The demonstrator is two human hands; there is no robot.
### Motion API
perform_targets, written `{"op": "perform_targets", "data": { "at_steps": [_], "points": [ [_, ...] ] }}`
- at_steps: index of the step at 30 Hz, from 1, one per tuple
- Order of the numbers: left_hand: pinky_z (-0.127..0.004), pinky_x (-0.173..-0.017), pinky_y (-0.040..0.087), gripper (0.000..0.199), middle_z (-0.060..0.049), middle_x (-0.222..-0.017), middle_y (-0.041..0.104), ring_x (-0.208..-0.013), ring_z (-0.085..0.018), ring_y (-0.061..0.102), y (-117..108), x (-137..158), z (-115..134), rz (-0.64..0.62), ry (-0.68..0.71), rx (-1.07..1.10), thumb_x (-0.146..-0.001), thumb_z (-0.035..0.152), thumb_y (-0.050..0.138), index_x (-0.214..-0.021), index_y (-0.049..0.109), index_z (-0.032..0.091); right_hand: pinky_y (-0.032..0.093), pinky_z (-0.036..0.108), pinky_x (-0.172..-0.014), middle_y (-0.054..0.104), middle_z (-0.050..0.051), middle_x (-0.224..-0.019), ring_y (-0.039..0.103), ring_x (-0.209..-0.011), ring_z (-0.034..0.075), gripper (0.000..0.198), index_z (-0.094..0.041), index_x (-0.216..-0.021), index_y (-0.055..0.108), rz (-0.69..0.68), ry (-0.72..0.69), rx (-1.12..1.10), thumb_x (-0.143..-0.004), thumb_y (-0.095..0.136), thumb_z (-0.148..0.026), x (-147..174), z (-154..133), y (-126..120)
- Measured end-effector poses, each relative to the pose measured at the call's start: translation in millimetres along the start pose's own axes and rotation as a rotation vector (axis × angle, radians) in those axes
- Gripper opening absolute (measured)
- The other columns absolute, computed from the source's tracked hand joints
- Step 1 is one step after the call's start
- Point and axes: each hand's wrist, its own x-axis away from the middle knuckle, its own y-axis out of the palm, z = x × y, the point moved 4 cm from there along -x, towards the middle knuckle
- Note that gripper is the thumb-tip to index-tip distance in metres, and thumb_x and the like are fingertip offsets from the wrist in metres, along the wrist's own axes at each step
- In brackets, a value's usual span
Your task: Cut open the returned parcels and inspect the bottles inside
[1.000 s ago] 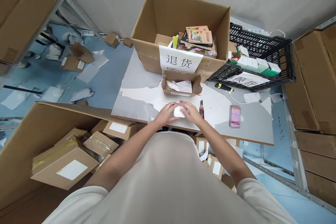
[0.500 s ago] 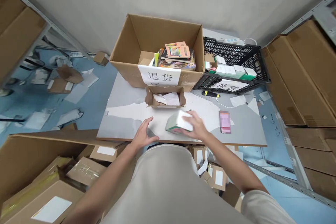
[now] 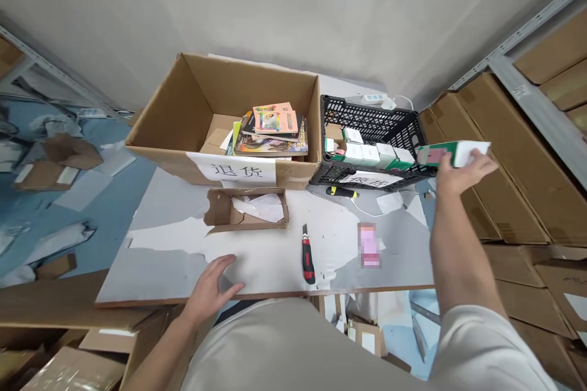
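My right hand [image 3: 465,172] grips a green and white carton [image 3: 443,153] by its white end, held in the air at the right end of the black plastic crate [image 3: 367,111]. Several similar small cartons [image 3: 370,154] stand inside that crate. Over the front edge of the table [image 3: 160,269], my left hand [image 3: 215,286] is open, thumb and fingers apart, with nothing in it. A red and black utility knife [image 3: 308,259] lies to its right, blade out. Beyond the left hand sits a small opened cardboard box [image 3: 245,220] with white paper [image 3: 263,206] in it.
A large cardboard box [image 3: 160,162] at the back holds books [image 3: 275,131]. A yellow and black cutter [image 3: 342,192] and a blurred pink phone-like object [image 3: 369,245] lie on the table. Shelves of cartons [image 3: 499,159] rise on the right; boxes and paper litter the floor.
My right hand has carried the carton from the table's middle up and right to the crate's end, uncovering the red utility knife. My left hand stays open near the front edge. The view has shifted right.
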Motion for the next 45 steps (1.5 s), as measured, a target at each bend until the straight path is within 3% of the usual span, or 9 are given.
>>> {"op": "perform_targets", "data": {
  "at_steps": [2,5,10,14,18,25,33,40,45],
  "points": [
    [-0.037,-0.086,0.054,0.048,-0.009,-0.112,0.065,-0.103,-0.026,0.063,6,7,-1,-0.023,-0.036,-0.011,-0.077,0.051,0.061,-0.113,0.057,0.020,0.037,0.047,-0.090,0.039,0.017,-0.111,0.044,-0.106,0.032,0.049,-0.012,-0.107,0.051,-0.121,-0.118,0.026,-0.067,0.070,-0.032,26,-10,19],
    [-0.034,-0.084,0.056,0.045,-0.008,-0.111,0.066,-0.101,-0.025,0.064,15,15,-1,-0.085,-0.076,-0.007,-0.077,0.052,0.061,-0.110,0.060,0.021,0.038,0.049,-0.092,0.038,0.014,-0.112,0.043,-0.109,0.032,0.051,-0.015,-0.111,0.053,-0.187,-0.192,0.056,-0.068,0.070,-0.037,49,-22,21],
    [-0.034,-0.080,0.057,0.047,-0.008,-0.107,0.068,-0.099,-0.026,0.065,28,10,8,-0.148,-0.103,0.007,-0.075,0.055,0.061,-0.107,0.063,0.021,0.041,0.050,-0.089,0.040,0.012,-0.108,0.048,-0.102,0.031,0.056,-0.018,-0.115,0.050,-0.162,0.057,0.112,-0.069,0.068,-0.044,27,-2,9],
    [-0.032,-0.076,0.058,0.047,-0.009,-0.108,0.068,-0.099,-0.026,0.065,34,-3,18,-0.173,-0.086,0.024,-0.075,0.054,0.061,-0.107,0.063,0.021,0.042,0.048,-0.086,0.045,0.008,-0.099,0.052,-0.092,0.027,0.056,-0.020,-0.111,0.053,-0.350,0.205,0.204,-0.064,0.071,-0.044,0,11,36],
    [-0.032,-0.073,0.058,0.047,-0.010,-0.109,0.067,-0.100,-0.027,0.065,34,-8,21,-0.183,-0.113,0.037,-0.076,0.055,0.060,-0.108,0.063,0.020,0.040,0.043,-0.085,0.047,0.009,-0.100,0.051,-0.086,0.023,0.054,-0.021,-0.113,0.054,-0.432,0.258,0.290,-0.066,0.068,-0.046,-10,10,63],
    [-0.036,-0.081,0.056,0.049,-0.011,-0.112,0.065,-0.103,-0.027,0.063,35,9,8,-0.221,-0.219,0.043,-0.077,0.057,0.057,-0.109,0.061,0.019,0.036,0.039,-0.084,0.051,0.010,-0.099,0.048,-0.089,0.023,0.056,-0.022,-0.114,0.054,-0.443,0.272,0.359,-0.068,0.066,-0.052,10,30,68],
    [-0.038,-0.089,0.052,0.047,-0.010,-0.111,0.065,-0.102,-0.026,0.062,28,13,7,-0.179,-0.164,0.032,-0.077,0.055,0.058,-0.110,0.060,0.021,0.026,0.052,-0.087,0.043,0.017,-0.108,0.041,-0.101,0.031,0.049,-0.016,-0.091,0.064,-0.679,0.277,0.355,-0.066,0.064,-0.059,24,48,84],
    [-0.042,-0.095,0.048,0.047,-0.011,-0.113,0.063,-0.109,-0.028,0.058,3,4,-16,-0.059,-0.131,0.040,-0.076,0.054,0.061,-0.108,0.060,0.020,0.028,0.046,-0.088,0.027,0.023,-0.137,0.035,-0.117,0.032,0.056,-0.020,-0.117,0.055,-0.561,0.162,0.213,-0.069,0.067,-0.047,23,32,56],
    [-0.046,-0.094,0.047,0.067,-0.016,-0.125,0.053,-0.113,-0.030,0.055,-17,-35,-41,0.172,-0.351,0.117,-0.074,0.056,0.061,-0.125,0.047,0.015,0.023,0.046,-0.100,0.029,0.025,-0.139,0.027,-0.128,0.030,0.060,-0.012,-0.129,0.042,-0.276,-0.058,0.039,-0.077,0.060,-0.037,45,-36,4]
  ]
}}
